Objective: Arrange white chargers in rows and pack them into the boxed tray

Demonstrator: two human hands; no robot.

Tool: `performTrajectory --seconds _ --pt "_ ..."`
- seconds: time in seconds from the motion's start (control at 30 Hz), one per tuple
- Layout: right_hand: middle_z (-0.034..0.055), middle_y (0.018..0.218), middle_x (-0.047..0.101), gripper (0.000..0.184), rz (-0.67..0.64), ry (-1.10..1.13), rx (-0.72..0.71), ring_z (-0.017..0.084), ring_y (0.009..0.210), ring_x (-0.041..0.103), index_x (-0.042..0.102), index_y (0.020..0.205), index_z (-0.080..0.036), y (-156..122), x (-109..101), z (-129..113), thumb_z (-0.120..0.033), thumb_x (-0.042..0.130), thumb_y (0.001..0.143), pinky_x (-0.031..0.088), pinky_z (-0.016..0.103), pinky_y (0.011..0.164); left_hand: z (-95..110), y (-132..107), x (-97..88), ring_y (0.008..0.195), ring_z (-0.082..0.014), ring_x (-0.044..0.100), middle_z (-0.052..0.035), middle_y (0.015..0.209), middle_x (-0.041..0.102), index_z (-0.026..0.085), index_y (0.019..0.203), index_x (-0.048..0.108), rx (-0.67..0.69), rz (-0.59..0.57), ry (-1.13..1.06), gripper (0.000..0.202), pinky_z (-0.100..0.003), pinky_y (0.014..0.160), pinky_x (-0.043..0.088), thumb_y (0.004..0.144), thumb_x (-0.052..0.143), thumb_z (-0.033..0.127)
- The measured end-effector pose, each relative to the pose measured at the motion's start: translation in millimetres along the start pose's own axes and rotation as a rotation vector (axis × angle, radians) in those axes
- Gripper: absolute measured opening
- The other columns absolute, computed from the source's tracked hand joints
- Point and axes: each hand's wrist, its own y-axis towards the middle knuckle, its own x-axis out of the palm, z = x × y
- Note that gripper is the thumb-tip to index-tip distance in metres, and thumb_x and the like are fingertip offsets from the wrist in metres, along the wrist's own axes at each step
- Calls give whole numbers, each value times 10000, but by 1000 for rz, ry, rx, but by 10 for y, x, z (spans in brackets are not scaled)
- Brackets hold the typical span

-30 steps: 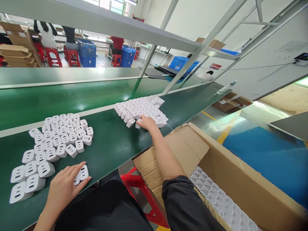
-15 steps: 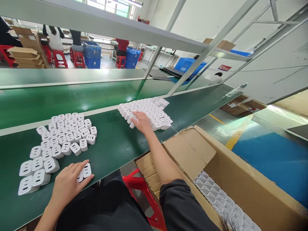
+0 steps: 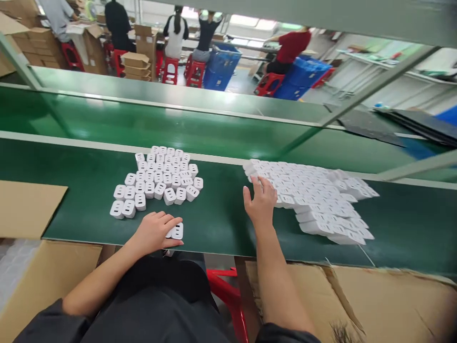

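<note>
My left hand (image 3: pixel 156 231) is closed over a small set of white USB charger blocks (image 3: pixel 177 231) near the front edge of the green bench. At least two of them show between thumb and fingers; the palm hides any others. Just beyond it stands a loose group of the same white chargers (image 3: pixel 159 176), slotted faces up, some askew. My right hand (image 3: pixel 262 199) has its fingers apart at the near left side of a larger, tightly packed group of chargers (image 3: pixel 303 183). Its fingertips overlap the edge blocks; whether they touch is unclear.
Open cardboard boxes (image 3: pixel 335 286) stand against the bench front at right, and another box flap (image 3: pixel 28 207) lies over the bench at left. A red stool (image 3: pixel 228 290) is below. Beyond the green belt (image 3: pixel 178 126), several people sit near blue bins (image 3: pixel 221 66).
The view has swung to the right and levelled. My right hand has drawn back slightly from the packed chargers, fingers spread. My left hand stays over its chargers.
</note>
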Motion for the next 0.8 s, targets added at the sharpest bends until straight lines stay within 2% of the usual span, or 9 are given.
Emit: performTrajectory --seconds 0.1,0.23,0.3,0.4,0.47,0.5,0.6,0.7,0.8 --pt "173 1376 537 469 8 161 -102 331 1319 471 528 1388 -206 -127 76 -341 -418 450 977 394 542 1076 51 -15 -80 772 -171 669 -25 914 736 184 1117 633 20 44 -24 504 -301 638 455 849 625 611" --pt "151 1403 507 479 -9 270 -210 331 1346 438 501 1416 -248 -245 114 -454 -389 508 958 362 556 1103 -66 -258 -583 848 -161 691 -43 996 744 196 1163 626 -92 204 -28 519 -264 737 505 842 642 603" --pt "158 1378 522 499 17 304 -202 327 1316 466 490 1424 -233 -269 121 -390 -380 528 949 367 556 1098 -308 -495 -912 878 -173 695 -51 1035 744 211 1192 627 -257 346 120 508 -266 790 517 834 675 568" --pt "166 1342 548 510 20 333 -143 319 1269 510 496 1417 -212 -286 134 -309 -394 539 942 394 549 1076 -871 -894 -1246 843 -195 693 -46 1029 743 237 1193 655 -609 455 463 483 -271 655 488 848 651 575" --pt "162 1335 557 508 2 348 -121 315 1259 520 505 1407 -211 -294 142 -300 -406 537 939 399 546 1070 -1267 -1111 -1295 802 -213 684 -53 981 740 228 1137 690 -752 383 546 527 -271 551 434 830 617 649" --pt "161 1334 560 509 -7 353 -118 313 1256 522 506 1405 -211 -299 144 -305 -410 536 938 399 545 1070 -1439 -1191 -1279 737 -199 671 -46 915 735 222 1123 699 -793 285 532 550 -262 514 410 831 590 676" --pt "164 1325 570 514 -31 352 -134 315 1248 528 505 1403 -201 -316 149 -316 -411 529 935 405 542 1065 -1786 -1307 -1182 597 -147 622 8 756 678 211 1098 713 -830 125 473 645 -234 512 424 803 533 756" --pt "165 1315 576 518 -30 344 -130 318 1242 532 492 1414 -203 -328 151 -305 -404 520 938 411 541 1063 -1855 -1284 -1192 694 -185 668 7 817 694 230 1151 690 -761 95 460 696 -306 631 525 767 543 792" --pt "158 1319 574 517 -23 338 -134 318 1242 534 477 1428 -216 -316 122 -311 -388 514 942 415 543 1063 -1665 -1192 -1330 1046 -303 669 -54 1048 718 251 1261 619 -628 179 555 710 -516 965 490 766 594 761"
